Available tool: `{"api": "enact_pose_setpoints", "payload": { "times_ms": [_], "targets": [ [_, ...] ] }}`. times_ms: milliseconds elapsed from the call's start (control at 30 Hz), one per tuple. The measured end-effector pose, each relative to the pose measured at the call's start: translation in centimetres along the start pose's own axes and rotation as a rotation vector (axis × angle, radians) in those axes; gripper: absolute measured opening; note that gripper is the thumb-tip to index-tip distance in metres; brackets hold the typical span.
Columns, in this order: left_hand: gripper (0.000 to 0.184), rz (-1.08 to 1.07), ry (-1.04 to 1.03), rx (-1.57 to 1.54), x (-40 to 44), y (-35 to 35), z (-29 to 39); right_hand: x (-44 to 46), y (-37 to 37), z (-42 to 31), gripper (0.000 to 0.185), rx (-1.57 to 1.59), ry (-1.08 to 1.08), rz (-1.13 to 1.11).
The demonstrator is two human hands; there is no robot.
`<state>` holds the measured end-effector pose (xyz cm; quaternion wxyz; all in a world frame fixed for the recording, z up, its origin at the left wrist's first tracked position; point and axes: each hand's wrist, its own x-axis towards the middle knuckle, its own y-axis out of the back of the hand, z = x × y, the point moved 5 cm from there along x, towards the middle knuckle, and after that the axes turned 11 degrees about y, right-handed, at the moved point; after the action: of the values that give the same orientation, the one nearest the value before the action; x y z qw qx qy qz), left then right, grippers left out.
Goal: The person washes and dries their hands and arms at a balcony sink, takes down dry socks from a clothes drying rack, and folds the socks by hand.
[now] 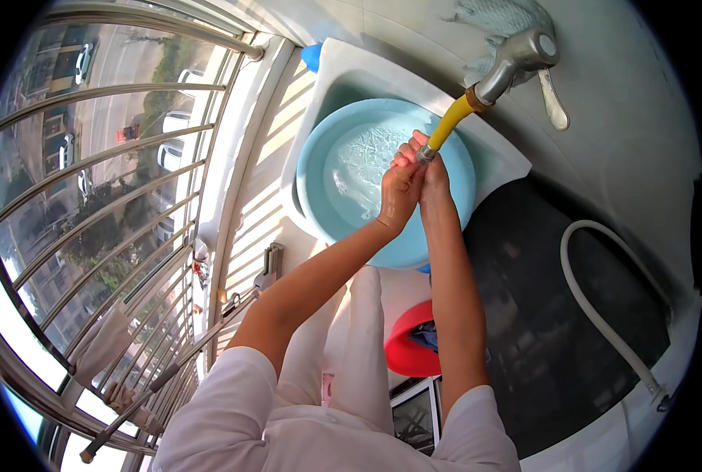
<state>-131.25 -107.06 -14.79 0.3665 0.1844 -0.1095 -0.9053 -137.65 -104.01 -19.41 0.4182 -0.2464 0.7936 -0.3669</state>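
My left hand (400,192) and my right hand (434,175) are pressed together just under the metal nozzle of a yellow hose (451,123). The fingers of both are curled in against each other. Whether anything lies between them is hidden. The hose hangs from a metal faucet (516,59) with a lever handle. Below my hands, a light blue basin (308,169) holds rippling, foamy-looking water and sits in a white sink (343,59).
A red tub (398,346) with dark cloth stands on the floor below. To the right is a dark panel (555,315) with a grey hose (569,259). Metal railings (91,185) run along the left, with a long pole (154,385) leaning there.
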Motion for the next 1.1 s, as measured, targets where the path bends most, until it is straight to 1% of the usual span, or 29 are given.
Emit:
{"api": "enact_pose_setpoints", "payload": {
  "times_ms": [100,133,233,300,367,400,433,500,533,633,667,767,800,833,867,900,933,967,1033,1067,1100],
  "targets": [
    [0.023,-0.239,-0.17,0.221,2.3,-1.9,-0.7,-1.5,0.2,-0.9,0.029,0.0,0.178,0.378],
    [0.022,-0.394,-0.219,0.353,3.1,-2.9,-1.2,-1.9,1.5,-0.5,0.031,0.103,0.228,0.397],
    [0.014,-0.654,-0.059,0.016,4.9,-4.5,-1.9,-5.0,1.8,0.0,0.042,0.054,0.248,0.437],
    [0.01,-0.793,-0.129,0.119,6.0,-6.4,-1.8,-7.3,1.6,-0.5,0.039,-0.251,0.286,0.502],
    [0.007,-0.877,-0.376,0.564,6.6,-9.1,-1.7,-9.0,1.2,-1.1,0.04,-0.56,0.321,0.561],
    [0.005,-0.81,-0.429,0.568,6.8,-9.6,-1.6,-9.6,1.1,-1.9,0.04,-0.709,0.482,0.582],
    [0.005,-0.803,-0.385,0.578,6.9,-10.2,-1.9,-9.6,0.5,-2.8,0.042,-0.967,0.63,0.461],
    [0.005,-0.785,-0.3,0.608,7.4,-10.7,-2.5,-9.6,-0.5,-2.6,0.044,-1.272,0.645,0.415],
    [0.006,-0.741,-0.333,0.55,7.4,-10.3,-2.5,-9.5,-0.7,-2.4,0.043,-1.314,0.68,0.401],
    [0.009,-0.672,-0.209,0.595,7.5,-9.8,-3.2,-9.3,-0.9,-2.1,0.041,-1.368,0.826,0.462],
    [0.01,-0.666,-0.087,0.547,7.3,-9.2,-3.9,-9.3,-1.6,-2.4,0.038,-1.473,0.914,0.454],
    [0.014,-0.643,0.275,0.385,6.0,-7.3,-6.8,-7.7,-2.7,-2.6,0.031,-1.389,0.941,0.304],
    [0.014,-0.632,0.003,0.693,5.3,-7.8,-7.6,-6.7,-2.3,-2.0,0.026,-1.485,0.891,0.19],
    [0.014,-0.677,0.183,0.432,5.1,-8.3,-11.1,-6.1,-1.9,-1.5,0.023,-1.441,0.907,0.207],
    [0.014,-0.708,0.355,0.167,5.6,-9.1,-15.4,-6.1,-3.5,-1.2,0.022,-1.453,0.943,0.086],
    [0.015,-0.729,0.523,-0.104,5.8,-9.5,-17.7,-6.6,-5.8,-0.9,0.021,-1.463,0.975,-0.035],
    [0.018,-0.693,0.516,0.437,5.8,-6.7,-10.5,-7.4,-8.1,0.2,0.021,-1.471,1.016,-0.117],
    [0.019,-0.631,0.545,0.488,5.6,-6.5,-9.4,-8.2,-9.6,1.0,0.02,-1.48,1.053,-0.199],
    [0.019,-0.628,0.459,0.467,5.4,-5.9,-8.0,-7.7,-9.1,0.5,0.021,-1.489,1.053,-0.245],
    [0.017,-0.706,0.468,0.316,5.2,-6.5,-9.6,-7.1,-8.7,0.3,0.021,-1.485,1.056,-0.268],
    [0.015,-0.771,0.363,0.368,5.3,-7.5,-11.7,-5.6,-6.2,-0.3,0.023,-1.485,1.001,-0.17]
  ]
}}
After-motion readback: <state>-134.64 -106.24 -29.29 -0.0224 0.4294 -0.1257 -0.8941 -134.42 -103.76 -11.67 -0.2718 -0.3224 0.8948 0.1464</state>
